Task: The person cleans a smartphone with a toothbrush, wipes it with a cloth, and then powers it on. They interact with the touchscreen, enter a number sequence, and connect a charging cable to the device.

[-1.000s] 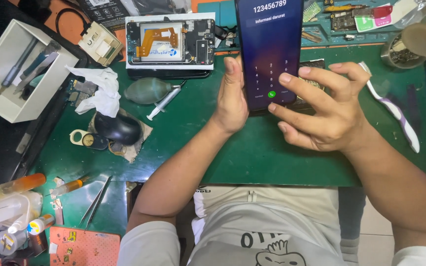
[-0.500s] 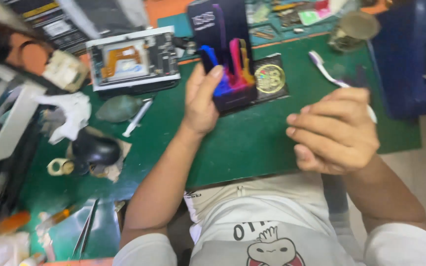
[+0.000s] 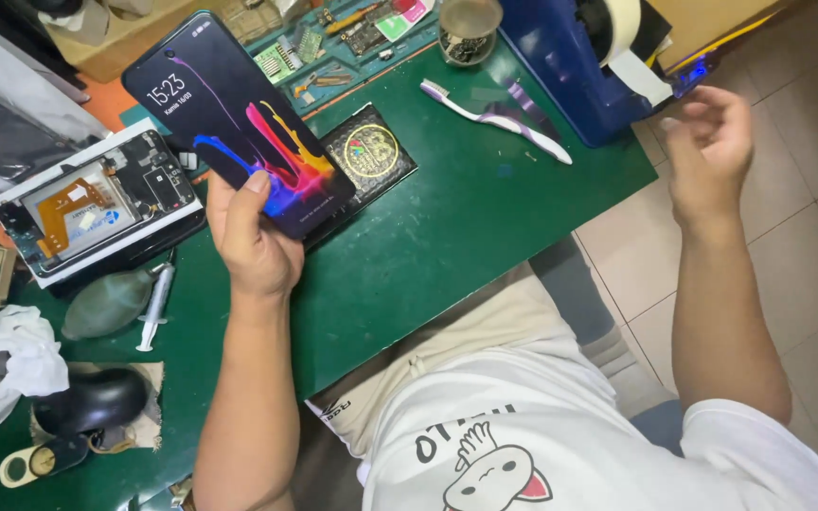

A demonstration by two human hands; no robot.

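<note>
Green counter | your left hand grips lit phone above it | right hand open, empty, off counter's edge | phone powers on; opened phone beside it remains unassembled

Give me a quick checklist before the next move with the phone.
1. Grip: left hand holds the phone from below, thumb on its edge: ok.
2. Screen: lit, colourful wallpaper: ok.
3. Right hand: empty, raised near the tape dispenser, off the phone: ok.
4. Second hand supporting the phone: not ok.
5. Mat below: a black square pad lies under the phone: ok.
6. Phone's back: cannot tell.
</note>
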